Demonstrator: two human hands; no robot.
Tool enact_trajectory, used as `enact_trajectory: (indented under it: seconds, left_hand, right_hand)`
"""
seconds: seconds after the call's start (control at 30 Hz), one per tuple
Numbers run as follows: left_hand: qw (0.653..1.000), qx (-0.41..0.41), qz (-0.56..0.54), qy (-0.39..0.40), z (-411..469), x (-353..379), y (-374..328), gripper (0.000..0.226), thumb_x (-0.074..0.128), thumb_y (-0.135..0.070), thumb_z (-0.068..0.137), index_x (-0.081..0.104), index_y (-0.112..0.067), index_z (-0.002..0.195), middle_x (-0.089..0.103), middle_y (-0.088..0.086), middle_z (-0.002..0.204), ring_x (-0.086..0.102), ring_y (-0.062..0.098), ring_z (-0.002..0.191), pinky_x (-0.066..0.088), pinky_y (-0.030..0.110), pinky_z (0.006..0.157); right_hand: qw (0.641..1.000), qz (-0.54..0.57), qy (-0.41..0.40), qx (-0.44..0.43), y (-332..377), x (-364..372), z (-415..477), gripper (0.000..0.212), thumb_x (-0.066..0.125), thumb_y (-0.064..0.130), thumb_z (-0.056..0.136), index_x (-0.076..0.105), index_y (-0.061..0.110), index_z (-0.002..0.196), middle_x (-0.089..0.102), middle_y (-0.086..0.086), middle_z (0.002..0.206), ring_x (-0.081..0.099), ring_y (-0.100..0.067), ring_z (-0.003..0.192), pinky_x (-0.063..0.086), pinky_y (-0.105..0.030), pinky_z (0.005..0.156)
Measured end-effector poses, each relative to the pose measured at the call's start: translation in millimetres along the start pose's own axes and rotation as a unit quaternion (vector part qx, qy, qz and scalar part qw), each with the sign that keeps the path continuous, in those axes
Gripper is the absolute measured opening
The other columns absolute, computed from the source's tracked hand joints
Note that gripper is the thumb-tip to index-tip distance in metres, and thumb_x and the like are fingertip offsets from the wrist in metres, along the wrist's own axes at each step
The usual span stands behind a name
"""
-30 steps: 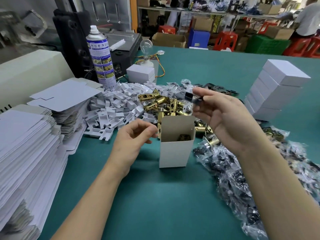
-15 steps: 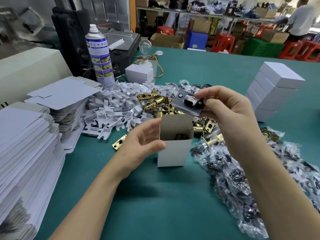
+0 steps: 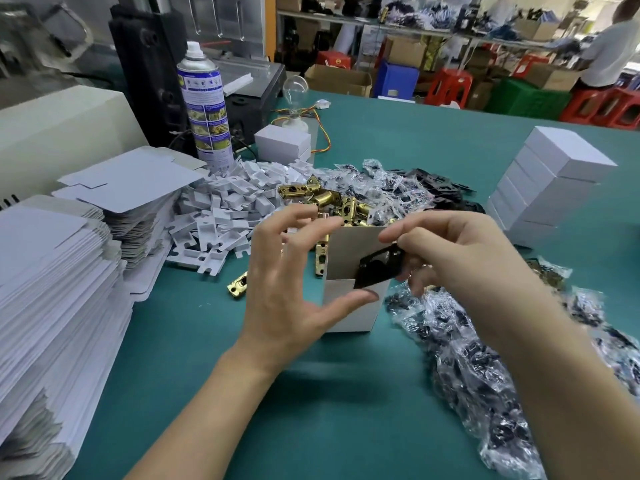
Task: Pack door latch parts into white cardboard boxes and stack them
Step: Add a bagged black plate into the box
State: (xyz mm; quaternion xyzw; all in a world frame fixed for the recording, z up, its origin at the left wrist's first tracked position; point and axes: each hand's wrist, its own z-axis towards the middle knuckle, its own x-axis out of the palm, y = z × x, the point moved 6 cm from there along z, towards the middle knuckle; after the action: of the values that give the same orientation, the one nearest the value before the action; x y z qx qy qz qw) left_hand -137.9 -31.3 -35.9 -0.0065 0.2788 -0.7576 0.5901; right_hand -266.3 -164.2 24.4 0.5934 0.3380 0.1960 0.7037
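Black latch plate (image 3: 379,268) is now dipping into the mouth of the open white box (image 3: 360,315), where half a second ago I was seeing it held clear above the rim. Its long axis is running from 8 to 2 o'clock, lower corner pointing down. I am counting one plate, one open box and one stack of closed boxes (image 3: 554,188) at 2 o'clock, with the right hand (image 3: 460,265) pinching the plate's upper end and the left hand (image 3: 287,282) spreading wide, thumb touching the box's front wall.
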Motion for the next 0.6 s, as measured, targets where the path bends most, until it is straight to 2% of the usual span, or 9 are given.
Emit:
enact_trajectory:
  seconds: [0.07,0.13,0.23,0.33,0.4,0.5,0.57,0.6]
  left_hand:
    - [0.998,0.032,0.044,-0.02,1,-2,-7,0.053,0.082,-0.056,0.085,0.073,-0.017,0.12,0.049,0.004,0.137,0.048,0.022,0.129,0.039,0.033,0.107]
    - [0.997,0.037,0.061,-0.02,0,-3,-10,0.038,0.083,-0.049,0.088,0.081,-0.015,0.104,0.056,0.007,0.132,0.05,0.024,0.125,0.037,0.032,0.106]
    - [0.996,0.019,0.07,-0.047,2,-8,-11,0.021,0.086,-0.032,0.089,0.082,-0.012,0.094,0.062,0.009,0.123,0.058,0.03,0.116,0.036,0.027,0.105]
    - [0.996,-0.01,0.042,-0.072,5,-15,-8,0.02,0.082,-0.028,0.092,0.08,-0.008,0.09,0.064,0.005,0.117,0.06,0.031,0.111,0.04,0.028,0.1]
    - [0.996,-0.024,0.024,-0.08,6,-17,-8,0.022,0.078,-0.029,0.094,0.08,-0.007,0.09,0.066,0.004,0.116,0.059,0.027,0.111,0.042,0.03,0.095]
    - [0.997,-0.025,0.004,-0.079,7,-18,-8,0.021,0.075,-0.031,0.097,0.081,-0.011,0.094,0.066,0.003,0.118,0.056,0.021,0.114,0.042,0.031,0.096]
    - [0.997,-0.036,-0.02,-0.06,7,-14,-6,0.031,0.075,-0.04,0.095,0.076,-0.013,0.11,0.06,0.001,0.127,0.054,0.02,0.123,0.043,0.036,0.102]
    - [0.997,-0.058,-0.038,-0.038,6,-10,-3,0.046,0.076,-0.047,0.091,0.069,-0.016,0.124,0.055,-0.002,0.134,0.051,0.018,0.13,0.044,0.04,0.106]
  right_hand:
    - [1.0,0.01,-0.006,-0.004,-1,3,-1,0.035,0.057,-0.005,0.095,0.08,0.012,0.077,0.07,-0.002,0.061,0.062,-0.013,0.051,0.05,-0.024,0.043]
    - [1.0,0.02,-0.003,-0.008,0,7,-1,0.034,0.057,-0.005,0.095,0.08,0.012,0.078,0.071,-0.003,0.062,0.062,-0.014,0.053,0.051,-0.023,0.044]
    - [0.999,0.039,0.012,-0.01,3,13,-2,0.032,0.057,-0.006,0.096,0.08,0.012,0.082,0.073,-0.006,0.065,0.063,-0.013,0.055,0.052,-0.023,0.045]
    - [0.997,0.019,0.05,-0.046,10,16,-7,0.019,0.064,0.006,0.099,0.08,0.015,0.094,0.078,-0.004,0.076,0.068,-0.012,0.062,0.052,-0.023,0.05]
    - [0.99,-0.053,0.069,-0.108,17,15,-11,0.013,0.07,0.012,0.096,0.08,0.02,0.098,0.079,0.004,0.08,0.07,-0.006,0.066,0.05,-0.017,0.056]
    - [0.956,-0.193,0.04,-0.217,26,15,-14,0.012,0.08,0.012,0.089,0.079,0.023,0.093,0.075,0.012,0.075,0.068,-0.003,0.066,0.043,-0.007,0.059]
    - [0.944,-0.214,-0.002,-0.25,29,10,-14,0.01,0.08,0.013,0.088,0.078,0.022,0.09,0.072,0.013,0.072,0.062,-0.001,0.062,0.041,-0.006,0.059]
    - [0.941,-0.22,-0.025,-0.255,30,5,-13,0.008,0.08,0.015,0.088,0.078,0.023,0.09,0.071,0.014,0.073,0.061,0.0,0.062,0.04,-0.006,0.058]
